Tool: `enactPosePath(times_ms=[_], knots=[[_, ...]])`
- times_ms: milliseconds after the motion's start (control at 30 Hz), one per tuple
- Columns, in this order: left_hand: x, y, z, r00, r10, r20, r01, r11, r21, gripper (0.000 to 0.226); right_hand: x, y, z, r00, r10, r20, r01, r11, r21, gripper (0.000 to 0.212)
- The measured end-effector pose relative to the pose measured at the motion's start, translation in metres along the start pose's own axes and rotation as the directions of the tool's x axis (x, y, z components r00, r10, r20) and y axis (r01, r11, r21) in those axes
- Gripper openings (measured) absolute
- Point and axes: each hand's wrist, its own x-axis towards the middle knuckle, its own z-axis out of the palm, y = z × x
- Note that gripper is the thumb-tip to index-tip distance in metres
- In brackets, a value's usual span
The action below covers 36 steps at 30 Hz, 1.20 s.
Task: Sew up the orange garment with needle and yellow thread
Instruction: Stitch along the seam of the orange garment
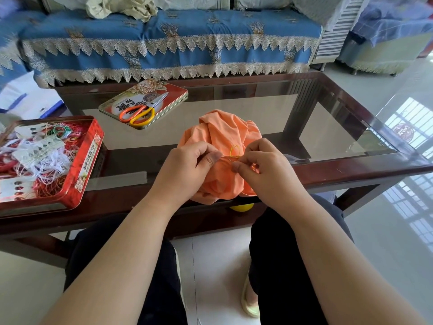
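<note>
The orange garment (222, 134) lies bunched at the near edge of the glass-topped table (328, 127). My left hand (187, 167) grips a fold of the cloth, thumb and fingers pinched on it. My right hand (264, 167) pinches the thin needle (230, 157), which lies nearly level between the two hands. A small loop of yellow thread (235, 150) stands up from the cloth just above the needle. A yellow spool (241, 206) peeks out under the garment's lower edge.
A red tin (86, 158) full of tangled threads sits at the left of the table. Its lid (173, 90) lies further back with orange-and-yellow scissors (138, 113) on it. A blue-covered sofa (164, 38) stands behind the table.
</note>
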Motion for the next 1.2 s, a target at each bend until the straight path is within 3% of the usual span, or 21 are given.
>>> enactPosePath(times_ms=[367,600,867,1067,1200], knots=[[-0.003,0.004,0.009,0.956,0.292,-0.01,-0.285,0.939,0.19,0.031,-0.001,-0.006,0.019,0.979,0.182,-0.093,-0.167,0.975,0.147,0.034],[-0.004,0.004,0.014,0.975,0.204,-0.093,-0.201,0.979,0.042,0.024,-0.003,-0.007,0.024,0.979,0.175,-0.106,-0.144,0.957,0.253,0.03],[-0.003,0.0,0.013,0.976,0.155,-0.155,-0.146,0.987,0.07,0.019,-0.011,-0.007,0.014,0.976,0.159,0.147,-0.2,0.923,0.328,0.02],[-0.004,0.0,0.013,0.973,0.149,-0.174,-0.141,0.988,0.057,0.016,-0.011,-0.011,0.011,0.956,0.17,0.239,-0.245,0.911,0.332,0.023],[-0.004,0.0,0.012,0.976,0.13,-0.174,-0.124,0.991,0.047,0.018,-0.011,-0.01,0.014,0.962,0.152,0.226,-0.22,0.924,0.312,0.022]])
